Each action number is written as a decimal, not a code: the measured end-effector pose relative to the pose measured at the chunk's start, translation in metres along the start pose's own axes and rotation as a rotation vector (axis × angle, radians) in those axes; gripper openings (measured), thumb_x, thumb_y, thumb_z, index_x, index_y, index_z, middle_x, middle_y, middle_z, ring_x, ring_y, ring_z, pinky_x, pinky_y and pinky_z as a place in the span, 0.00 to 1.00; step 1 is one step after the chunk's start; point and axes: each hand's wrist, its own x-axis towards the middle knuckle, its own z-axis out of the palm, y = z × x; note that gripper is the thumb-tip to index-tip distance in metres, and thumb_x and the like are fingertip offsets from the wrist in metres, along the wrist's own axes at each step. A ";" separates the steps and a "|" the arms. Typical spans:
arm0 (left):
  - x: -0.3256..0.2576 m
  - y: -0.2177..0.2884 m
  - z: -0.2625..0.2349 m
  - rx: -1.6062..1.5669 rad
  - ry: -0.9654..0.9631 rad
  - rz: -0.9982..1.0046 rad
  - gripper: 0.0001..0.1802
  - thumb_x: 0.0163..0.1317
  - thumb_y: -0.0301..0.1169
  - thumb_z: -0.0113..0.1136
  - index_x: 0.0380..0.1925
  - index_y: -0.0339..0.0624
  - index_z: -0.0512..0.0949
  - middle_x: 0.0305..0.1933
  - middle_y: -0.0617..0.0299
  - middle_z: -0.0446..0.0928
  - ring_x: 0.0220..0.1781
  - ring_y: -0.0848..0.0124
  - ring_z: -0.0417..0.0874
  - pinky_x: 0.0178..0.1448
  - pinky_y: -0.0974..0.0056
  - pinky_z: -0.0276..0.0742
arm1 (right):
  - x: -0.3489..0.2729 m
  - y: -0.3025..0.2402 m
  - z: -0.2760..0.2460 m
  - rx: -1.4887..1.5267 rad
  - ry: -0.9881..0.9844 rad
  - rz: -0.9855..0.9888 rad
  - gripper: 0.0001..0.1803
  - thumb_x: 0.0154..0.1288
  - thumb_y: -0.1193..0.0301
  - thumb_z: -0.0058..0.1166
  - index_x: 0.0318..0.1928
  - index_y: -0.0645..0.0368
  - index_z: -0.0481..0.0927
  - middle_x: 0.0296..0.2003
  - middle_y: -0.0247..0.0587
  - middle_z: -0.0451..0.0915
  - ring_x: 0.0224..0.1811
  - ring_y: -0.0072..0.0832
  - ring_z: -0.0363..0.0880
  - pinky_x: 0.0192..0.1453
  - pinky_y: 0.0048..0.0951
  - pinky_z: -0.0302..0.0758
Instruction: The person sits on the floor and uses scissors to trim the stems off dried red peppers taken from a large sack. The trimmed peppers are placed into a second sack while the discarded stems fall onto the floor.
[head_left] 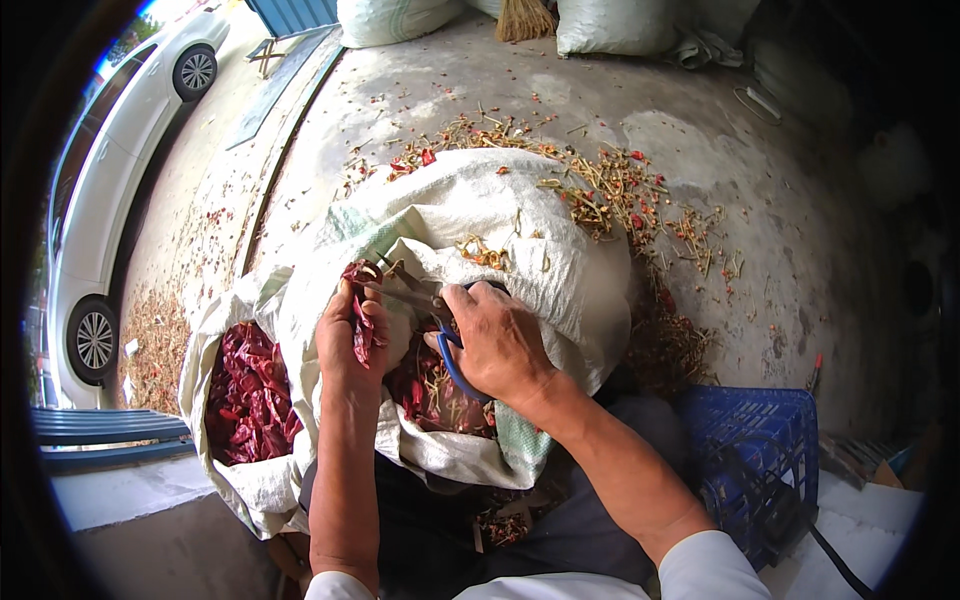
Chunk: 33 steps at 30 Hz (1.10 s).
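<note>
Dried red chilies (364, 330) are pinched in my left hand (345, 335), their stem ends pointing up and right. My right hand (498, 340) grips a pair of scissors (455, 365) with blue handles. The scissor blades reach left toward the chilies at the stem end; whether they touch cannot be made out. Below my hands, a large white woven sack (450, 445) gapes, showing dried chilies with stems (440, 400) inside. Left of it stands a smaller open white sack (240, 490) holding deep red chilies (255, 395).
Cut stems and chili bits (600, 190) litter the concrete floor beyond the sack. A blue plastic crate (755, 420) sits at my right. Full white sacks (615, 25) and a straw broom (524, 18) are at the back. A white car (115, 170) is parked at far left, near a blue slatted bench (110, 428).
</note>
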 end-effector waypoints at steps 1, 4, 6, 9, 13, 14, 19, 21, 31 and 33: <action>0.000 0.001 -0.001 0.001 -0.010 -0.001 0.12 0.77 0.32 0.49 0.45 0.32 0.75 0.35 0.57 0.80 0.28 0.72 0.80 0.28 0.73 0.83 | 0.000 0.003 0.002 -0.023 0.022 -0.031 0.17 0.60 0.65 0.63 0.44 0.59 0.73 0.34 0.52 0.76 0.40 0.51 0.80 0.45 0.50 0.76; -0.003 0.003 0.001 0.086 0.002 0.005 0.12 0.77 0.33 0.49 0.44 0.33 0.75 0.33 0.58 0.79 0.26 0.73 0.79 0.27 0.74 0.82 | 0.001 0.001 0.005 -0.067 0.044 -0.055 0.16 0.60 0.67 0.62 0.44 0.59 0.73 0.34 0.52 0.76 0.40 0.51 0.80 0.44 0.50 0.76; -0.010 -0.004 0.012 0.187 -0.043 -0.053 0.11 0.77 0.34 0.50 0.44 0.36 0.75 0.32 0.59 0.78 0.25 0.75 0.78 0.25 0.75 0.79 | 0.003 0.000 0.004 -0.084 0.044 -0.026 0.15 0.60 0.67 0.62 0.44 0.58 0.74 0.33 0.51 0.76 0.39 0.50 0.81 0.44 0.49 0.77; -0.015 -0.011 0.015 0.307 -0.058 0.018 0.09 0.76 0.37 0.53 0.43 0.43 0.74 0.27 0.63 0.78 0.20 0.77 0.76 0.21 0.75 0.76 | 0.005 -0.002 0.007 -0.154 0.102 -0.063 0.14 0.64 0.61 0.61 0.42 0.56 0.75 0.30 0.50 0.77 0.33 0.50 0.82 0.35 0.49 0.78; -0.027 -0.008 0.028 0.455 -0.193 0.036 0.09 0.74 0.37 0.56 0.44 0.43 0.74 0.31 0.63 0.79 0.20 0.79 0.75 0.20 0.75 0.72 | 0.004 -0.002 0.001 -0.053 0.101 -0.025 0.15 0.67 0.60 0.60 0.39 0.58 0.74 0.26 0.50 0.78 0.28 0.52 0.82 0.31 0.48 0.77; -0.028 -0.008 0.026 0.510 -0.196 0.065 0.10 0.73 0.35 0.58 0.46 0.42 0.74 0.33 0.63 0.80 0.21 0.79 0.75 0.21 0.76 0.72 | 0.005 -0.005 0.003 -0.009 0.087 -0.022 0.15 0.66 0.60 0.60 0.38 0.59 0.74 0.25 0.51 0.78 0.28 0.52 0.82 0.31 0.48 0.76; -0.024 -0.013 0.025 0.587 -0.154 0.118 0.09 0.70 0.32 0.61 0.45 0.41 0.77 0.30 0.64 0.80 0.18 0.80 0.74 0.19 0.75 0.70 | 0.003 -0.003 0.002 0.089 0.064 -0.020 0.16 0.65 0.61 0.62 0.36 0.61 0.74 0.24 0.54 0.79 0.28 0.52 0.82 0.31 0.48 0.76; -0.025 -0.011 0.025 0.678 -0.110 0.184 0.10 0.69 0.31 0.61 0.46 0.39 0.79 0.28 0.67 0.79 0.17 0.80 0.73 0.19 0.75 0.67 | 0.005 -0.007 -0.002 0.116 -0.018 0.057 0.17 0.62 0.61 0.65 0.35 0.63 0.74 0.23 0.55 0.78 0.28 0.53 0.82 0.32 0.48 0.76; -0.023 -0.002 0.028 0.507 -0.233 0.054 0.08 0.70 0.33 0.60 0.41 0.40 0.77 0.24 0.65 0.73 0.18 0.76 0.68 0.19 0.72 0.62 | 0.005 -0.008 -0.016 1.164 -0.424 0.397 0.21 0.70 0.53 0.60 0.34 0.60 0.76 0.20 0.34 0.73 0.17 0.20 0.68 0.22 0.27 0.69; -0.026 -0.005 0.030 0.507 -0.255 0.050 0.09 0.69 0.34 0.61 0.42 0.41 0.77 0.24 0.66 0.71 0.18 0.77 0.66 0.19 0.74 0.61 | 0.002 -0.010 -0.022 1.442 -0.512 0.463 0.18 0.71 0.54 0.59 0.38 0.58 0.75 0.19 0.30 0.70 0.17 0.15 0.66 0.20 0.23 0.67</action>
